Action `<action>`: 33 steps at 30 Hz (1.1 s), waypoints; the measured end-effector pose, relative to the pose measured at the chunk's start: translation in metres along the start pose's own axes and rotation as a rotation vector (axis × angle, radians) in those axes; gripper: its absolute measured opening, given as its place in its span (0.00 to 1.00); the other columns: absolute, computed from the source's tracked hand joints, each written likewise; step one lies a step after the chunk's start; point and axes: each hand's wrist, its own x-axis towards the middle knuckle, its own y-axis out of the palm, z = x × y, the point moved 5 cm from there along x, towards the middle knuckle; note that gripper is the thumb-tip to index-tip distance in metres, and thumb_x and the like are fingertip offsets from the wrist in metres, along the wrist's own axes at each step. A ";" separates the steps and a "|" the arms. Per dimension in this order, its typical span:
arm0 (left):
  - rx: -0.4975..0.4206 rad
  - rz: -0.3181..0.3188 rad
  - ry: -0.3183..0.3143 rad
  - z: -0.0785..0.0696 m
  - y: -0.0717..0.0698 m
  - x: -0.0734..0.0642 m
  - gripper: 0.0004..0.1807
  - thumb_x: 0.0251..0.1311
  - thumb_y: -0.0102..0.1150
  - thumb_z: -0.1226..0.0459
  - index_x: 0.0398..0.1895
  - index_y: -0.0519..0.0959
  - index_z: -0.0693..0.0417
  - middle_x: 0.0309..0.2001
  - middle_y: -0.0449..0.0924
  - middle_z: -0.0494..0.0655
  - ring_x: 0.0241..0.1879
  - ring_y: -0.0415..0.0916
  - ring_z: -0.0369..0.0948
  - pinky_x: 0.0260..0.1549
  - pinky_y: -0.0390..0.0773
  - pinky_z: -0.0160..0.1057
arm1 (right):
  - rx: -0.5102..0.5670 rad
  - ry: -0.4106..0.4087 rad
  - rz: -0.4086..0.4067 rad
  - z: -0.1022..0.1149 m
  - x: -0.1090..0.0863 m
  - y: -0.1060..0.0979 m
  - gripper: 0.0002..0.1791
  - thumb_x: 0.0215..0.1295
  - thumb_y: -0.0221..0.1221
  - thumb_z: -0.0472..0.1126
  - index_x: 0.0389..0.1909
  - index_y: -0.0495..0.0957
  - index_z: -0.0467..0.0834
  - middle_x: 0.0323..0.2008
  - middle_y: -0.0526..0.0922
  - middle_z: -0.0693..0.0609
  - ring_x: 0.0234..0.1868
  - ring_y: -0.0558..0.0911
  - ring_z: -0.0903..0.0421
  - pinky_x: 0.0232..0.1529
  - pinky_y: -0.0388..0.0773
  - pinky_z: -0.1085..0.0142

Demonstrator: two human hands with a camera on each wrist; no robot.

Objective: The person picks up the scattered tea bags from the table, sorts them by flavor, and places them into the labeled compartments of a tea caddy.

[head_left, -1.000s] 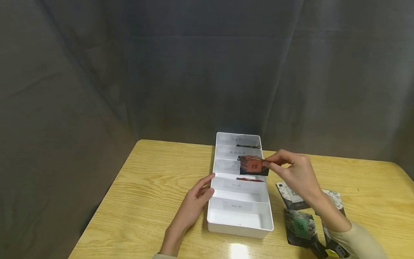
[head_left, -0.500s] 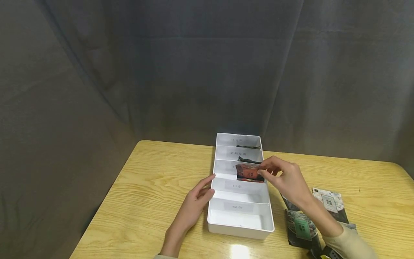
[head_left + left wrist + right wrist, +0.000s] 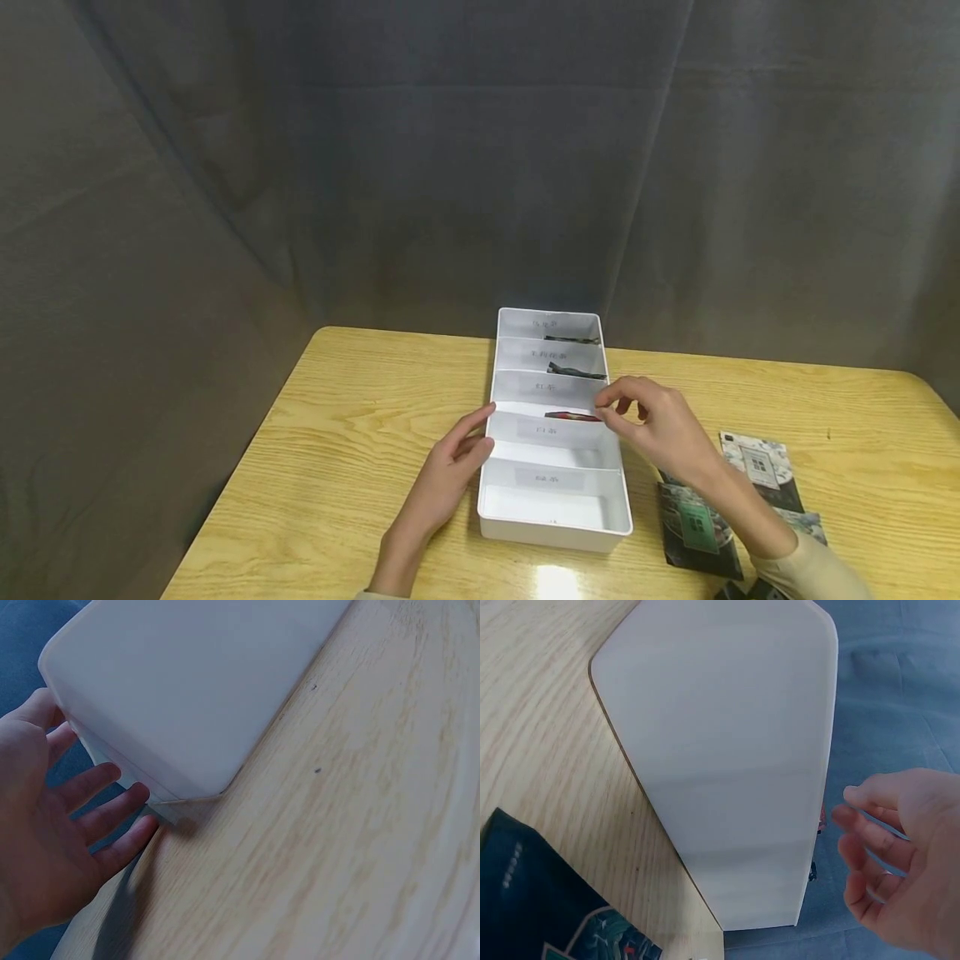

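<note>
A white divided box [image 3: 553, 538] with printed labels stands on the wooden table. My left hand [image 3: 444, 477] rests along its left side, fingertips at the rim; in the left wrist view the fingers [image 3: 112, 814] spread loosely by the outer wall. A red tea sachet [image 3: 570, 416] stands on edge in the middle compartment, only its top showing. Over the right rim beside it hovers my right hand [image 3: 663, 429], thumb and forefinger close together. In the right wrist view these loosely bent fingers [image 3: 870, 832] hold nothing, a little away from the box.
Dark sachets stand in the two rear compartments, one at the back [image 3: 572, 339] and one ahead of it [image 3: 576, 372]. Right of the box lie a green-labelled sachet [image 3: 693, 527], a white-patterned sachet [image 3: 759, 467] and others, partly under the right forearm. A dark curtain [image 3: 480, 167] hangs behind the table.
My right hand has lowered the red sachet from above the box into the middle compartment and let it go. My left hand has stayed at the left rim.
</note>
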 end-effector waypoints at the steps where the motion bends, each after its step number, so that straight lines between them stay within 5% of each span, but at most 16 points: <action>1: 0.000 0.001 0.001 0.000 0.000 0.000 0.24 0.75 0.50 0.55 0.72 0.66 0.32 0.72 0.64 0.55 0.66 0.70 0.52 0.64 0.73 0.54 | -0.003 0.002 -0.002 0.000 0.000 -0.001 0.07 0.60 0.67 0.33 0.34 0.85 0.50 0.34 0.86 0.61 0.33 0.77 0.65 0.30 0.71 0.70; 9: -0.004 -0.004 0.002 0.000 0.000 0.000 0.25 0.74 0.51 0.53 0.72 0.66 0.31 0.72 0.65 0.55 0.66 0.70 0.52 0.64 0.73 0.53 | -0.045 0.005 -0.028 -0.007 0.000 -0.014 0.08 0.60 0.68 0.34 0.35 0.84 0.51 0.35 0.86 0.59 0.32 0.76 0.66 0.29 0.70 0.71; 17: -0.014 -0.004 -0.005 0.002 0.000 -0.001 0.26 0.73 0.52 0.51 0.72 0.66 0.33 0.71 0.66 0.55 0.66 0.71 0.51 0.64 0.74 0.52 | -0.052 0.047 0.036 -0.025 -0.002 -0.025 0.05 0.62 0.68 0.39 0.37 0.84 0.53 0.37 0.86 0.59 0.32 0.76 0.66 0.30 0.72 0.71; 33: 0.000 -0.002 0.006 0.002 0.000 0.000 0.25 0.74 0.50 0.52 0.72 0.66 0.31 0.72 0.64 0.53 0.65 0.71 0.51 0.64 0.73 0.53 | -0.063 0.107 0.262 -0.080 -0.005 -0.029 0.12 0.63 0.67 0.39 0.47 0.84 0.46 0.39 0.84 0.54 0.35 0.79 0.61 0.33 0.74 0.69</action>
